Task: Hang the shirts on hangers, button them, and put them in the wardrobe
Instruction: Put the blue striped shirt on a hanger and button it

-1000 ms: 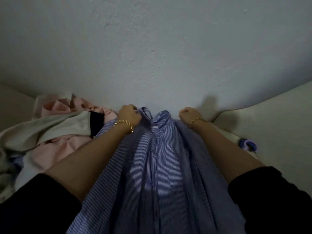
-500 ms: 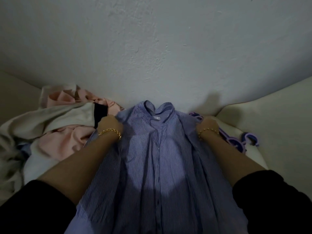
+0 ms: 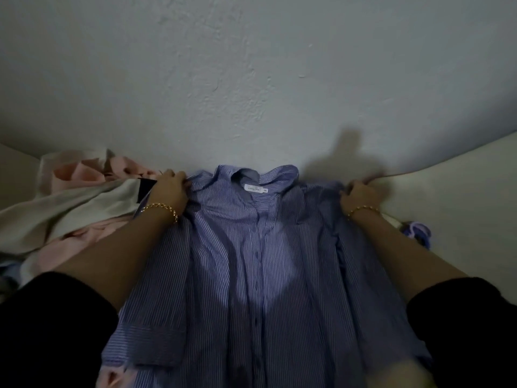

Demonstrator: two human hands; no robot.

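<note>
Blue-and-white pinstriped woven shirt [image 3: 251,275] lay flat and creased on the pale cream surface [image 3: 461,205] beside the rough plaster wall [image 3: 251,79], left hand [image 3: 169,191] and right hand [image 3: 359,196] each clenching a shoulder's fabric. Since half a second earlier, both hands had spread outward, widening the shoulders. Its collar pointed at the wall, long axis running toward the person.

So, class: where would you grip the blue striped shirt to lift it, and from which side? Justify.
Probably at both shoulders, either side of the collar, coming from the outer edges. The blue striped shirt lies front up, collar towards the wall, so the shoulders are its widest top corners; left hand and right hand grip there.
</note>
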